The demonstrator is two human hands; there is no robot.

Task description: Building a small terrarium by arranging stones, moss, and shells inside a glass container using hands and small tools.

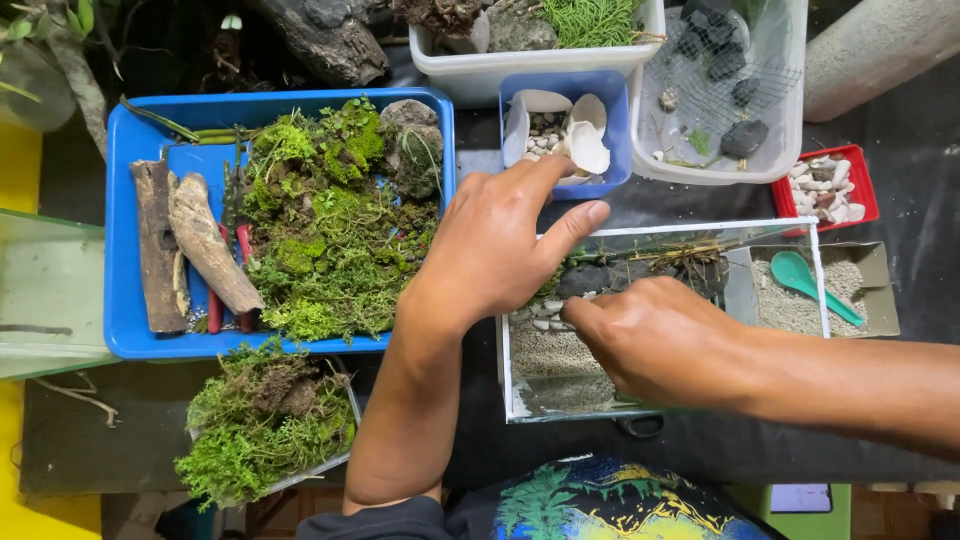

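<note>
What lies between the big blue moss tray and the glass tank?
In the head view, the left hand and forearm cross that gap between the blue moss tray and glass tank; beneath them shows dark table.

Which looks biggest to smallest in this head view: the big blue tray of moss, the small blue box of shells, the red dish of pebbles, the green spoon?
1. Big blue tray, clearly largest.
2. Small blue box.
3. Red dish, partly cut off by the white tub, so its rank against the spoon is unsure.
4. Green spoon.
</note>
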